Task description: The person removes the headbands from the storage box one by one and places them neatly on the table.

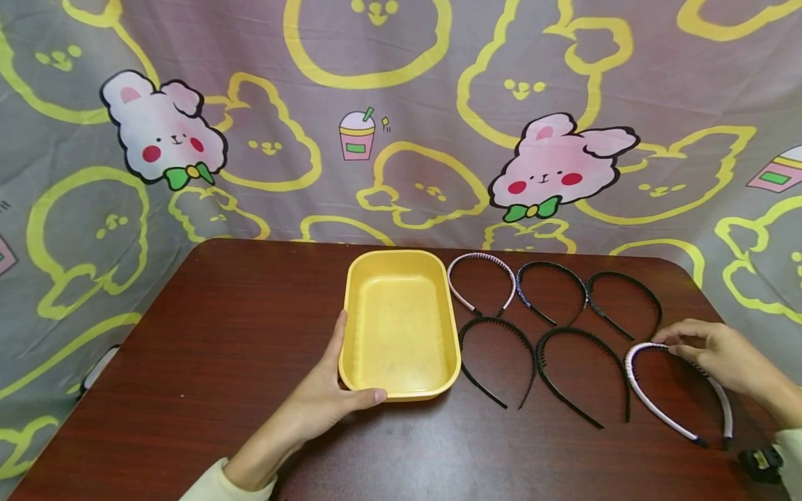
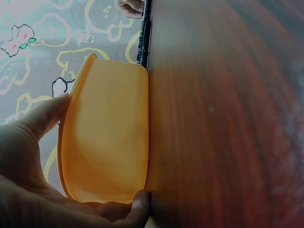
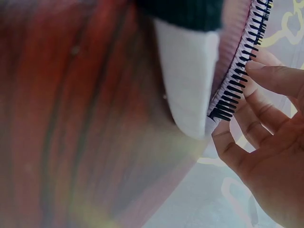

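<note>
My left hand (image 1: 313, 400) grips the near left corner of a yellow plastic tray (image 1: 404, 261), thumb along its front side and fingers along its left side. The inside of this tray is bare. At the right, my right hand (image 1: 720, 355) pinches the top of a pale pink headband (image 1: 635, 383), whose two ends point toward me. Close up in the right wrist view, black comb teeth (image 3: 230, 97) line the inside of that headband, with the thumb and fingers around its band. The left wrist view shows the left hand (image 2: 28, 166) against the tray's side wall (image 2: 107, 133).
Beside the tray lie two black headbands (image 1: 579, 330) in the near row. Behind them are another pale pink headband (image 1: 481, 257), a black-and-blue one (image 1: 521, 292) and a black one (image 1: 626, 278). A cartoon-print cloth (image 1: 413, 125) hangs behind the brown table (image 1: 219, 348).
</note>
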### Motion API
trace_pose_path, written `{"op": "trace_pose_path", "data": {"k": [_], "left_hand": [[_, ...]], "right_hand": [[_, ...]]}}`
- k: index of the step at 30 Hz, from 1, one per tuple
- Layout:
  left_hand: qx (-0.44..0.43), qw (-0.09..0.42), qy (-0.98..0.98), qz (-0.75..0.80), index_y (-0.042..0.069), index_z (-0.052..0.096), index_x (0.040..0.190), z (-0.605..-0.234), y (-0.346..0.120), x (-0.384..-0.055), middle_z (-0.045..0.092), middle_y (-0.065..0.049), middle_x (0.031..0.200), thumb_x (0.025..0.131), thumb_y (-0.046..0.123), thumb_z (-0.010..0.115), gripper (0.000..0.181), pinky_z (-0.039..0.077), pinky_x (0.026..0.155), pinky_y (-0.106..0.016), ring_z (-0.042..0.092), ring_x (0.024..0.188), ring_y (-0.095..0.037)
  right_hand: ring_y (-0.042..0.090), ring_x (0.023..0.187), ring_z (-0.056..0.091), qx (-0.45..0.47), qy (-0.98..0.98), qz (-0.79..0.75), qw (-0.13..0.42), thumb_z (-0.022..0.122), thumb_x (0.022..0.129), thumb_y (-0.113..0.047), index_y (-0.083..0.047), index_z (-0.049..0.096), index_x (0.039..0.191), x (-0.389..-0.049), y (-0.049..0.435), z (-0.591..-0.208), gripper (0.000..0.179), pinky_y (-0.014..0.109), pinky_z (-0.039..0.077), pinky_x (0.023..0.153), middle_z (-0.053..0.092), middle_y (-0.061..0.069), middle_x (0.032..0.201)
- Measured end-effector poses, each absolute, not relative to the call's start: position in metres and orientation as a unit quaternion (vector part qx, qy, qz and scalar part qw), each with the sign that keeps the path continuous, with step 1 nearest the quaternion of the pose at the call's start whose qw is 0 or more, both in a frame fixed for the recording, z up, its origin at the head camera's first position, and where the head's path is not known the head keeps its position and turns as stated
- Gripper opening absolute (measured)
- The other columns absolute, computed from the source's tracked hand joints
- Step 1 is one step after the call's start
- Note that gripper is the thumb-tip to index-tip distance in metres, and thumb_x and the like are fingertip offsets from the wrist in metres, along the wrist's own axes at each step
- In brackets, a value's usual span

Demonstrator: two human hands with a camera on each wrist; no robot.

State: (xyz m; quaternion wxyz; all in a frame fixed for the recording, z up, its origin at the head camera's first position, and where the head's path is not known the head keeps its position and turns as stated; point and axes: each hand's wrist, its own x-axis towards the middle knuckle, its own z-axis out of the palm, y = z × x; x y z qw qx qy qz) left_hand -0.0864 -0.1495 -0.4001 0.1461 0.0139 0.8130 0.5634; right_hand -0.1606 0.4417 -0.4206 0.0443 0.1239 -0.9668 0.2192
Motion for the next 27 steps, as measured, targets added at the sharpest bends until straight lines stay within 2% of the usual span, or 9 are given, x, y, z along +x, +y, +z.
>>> {"op": "trace_pose_path", "data": {"k": [11,14,18,20,22,24,27], "left_hand": [[0.007,0.146,0.816,0.560,0.038,-0.009,0.168,-0.400,-0.149,-0.085,0.014,-0.014,0.176,0.077,0.028,0.093,0.137,0.014,0.128,-0.064,0.020,0.159,-0.036],[0.009,0.144,0.816,0.559,0.037,-0.009,0.168,-0.400,-0.148,-0.085,0.014,-0.014,0.176,0.077,0.028,0.093,0.137,0.015,0.128,-0.064,0.021,0.159,-0.037],[0.012,0.144,0.815,0.561,0.038,-0.008,0.168,-0.400,-0.148,-0.086,0.014,-0.013,0.176,0.077,0.029,0.093,0.137,0.014,0.128,-0.063,0.021,0.159,-0.036],[0.012,0.145,0.815,0.561,0.038,-0.008,0.168,-0.400,-0.149,-0.087,0.014,-0.013,0.176,0.077,0.029,0.094,0.137,0.014,0.129,-0.063,0.020,0.160,-0.035],[0.012,0.146,0.814,0.562,0.037,-0.008,0.168,-0.400,-0.149,-0.087,0.014,-0.013,0.176,0.076,0.029,0.094,0.138,0.013,0.129,-0.062,0.020,0.160,-0.035],[0.013,0.149,0.812,0.564,0.036,-0.009,0.168,-0.401,-0.149,-0.087,0.014,-0.013,0.176,0.076,0.028,0.094,0.138,0.012,0.129,-0.062,0.019,0.160,-0.034],[0.014,0.151,0.810,0.566,0.035,-0.009,0.168,-0.400,-0.150,-0.087,0.012,-0.013,0.176,0.076,0.028,0.094,0.139,0.011,0.129,-0.061,0.017,0.160,-0.033]], "right_hand": [[-0.013,0.077,0.048,0.114,-0.968,0.219,0.049,0.075,0.086,0.009,-0.007,0.076,0.098,-0.161,0.443,-0.421,0.020,0.014,0.040,0.058,0.060,-0.034,0.090],[-0.011,0.074,0.049,0.107,-0.969,0.217,0.044,0.074,0.088,0.009,-0.005,0.075,0.102,-0.160,0.443,-0.419,0.019,0.017,0.040,0.056,0.066,-0.024,0.091],[-0.013,0.073,0.047,0.092,-0.974,0.203,0.037,0.072,0.092,0.004,-0.002,0.074,0.110,-0.157,0.441,-0.412,0.018,0.021,0.039,0.055,0.075,0.006,0.099],[-0.015,0.074,0.048,0.087,-0.975,0.198,0.041,0.072,0.094,-0.001,-0.004,0.075,0.112,-0.157,0.439,-0.408,0.018,0.020,0.040,0.057,0.074,-0.003,0.101],[-0.017,0.076,0.050,0.084,-0.975,0.202,0.050,0.073,0.096,-0.007,-0.007,0.075,0.113,-0.157,0.436,-0.404,0.017,0.017,0.041,0.059,0.068,-0.023,0.102],[-0.019,0.078,0.054,0.083,-0.973,0.207,0.059,0.075,0.096,-0.012,-0.010,0.076,0.112,-0.157,0.432,-0.399,0.017,0.014,0.042,0.061,0.055,-0.040,0.101],[-0.019,0.080,0.054,0.085,-0.971,0.214,0.066,0.075,0.097,-0.017,-0.014,0.076,0.114,-0.157,0.424,-0.393,0.017,0.012,0.039,0.062,0.047,-0.049,0.101]]}}
